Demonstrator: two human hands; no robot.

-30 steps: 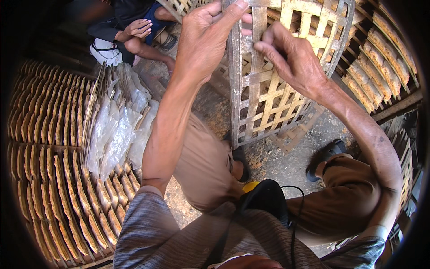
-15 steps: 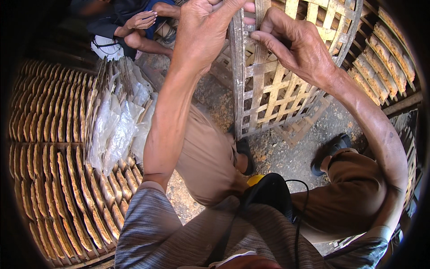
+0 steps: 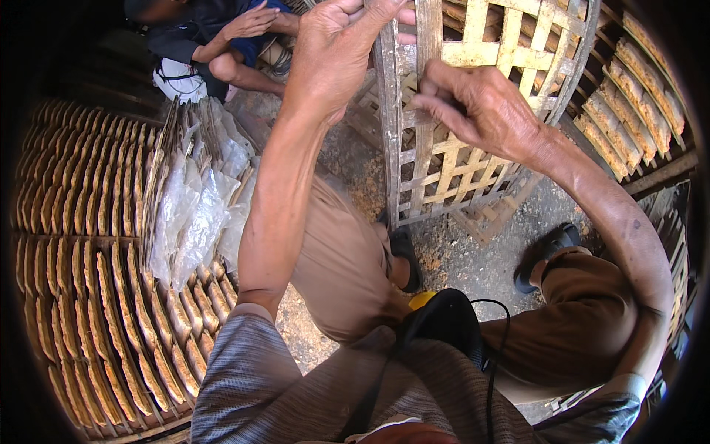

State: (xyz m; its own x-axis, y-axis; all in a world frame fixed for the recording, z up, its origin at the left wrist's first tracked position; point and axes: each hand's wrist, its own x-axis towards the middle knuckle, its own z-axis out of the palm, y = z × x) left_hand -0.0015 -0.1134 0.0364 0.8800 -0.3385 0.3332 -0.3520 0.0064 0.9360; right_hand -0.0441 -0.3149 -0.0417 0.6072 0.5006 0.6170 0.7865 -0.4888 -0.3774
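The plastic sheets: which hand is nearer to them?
Left. The left hand, holding the woven panel, is up and right of the plastic sheets in the picture; the right hand, at the same panel, is farther right.

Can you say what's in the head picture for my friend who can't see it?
A person's left hand grips the edge of a pale, woven bamboo-like lattice panel, with the right hand up close to it. To the left, crumpled clear plastic sheets are next to rows of thin orange-brown slabs; another person, knees bent, is farther back.
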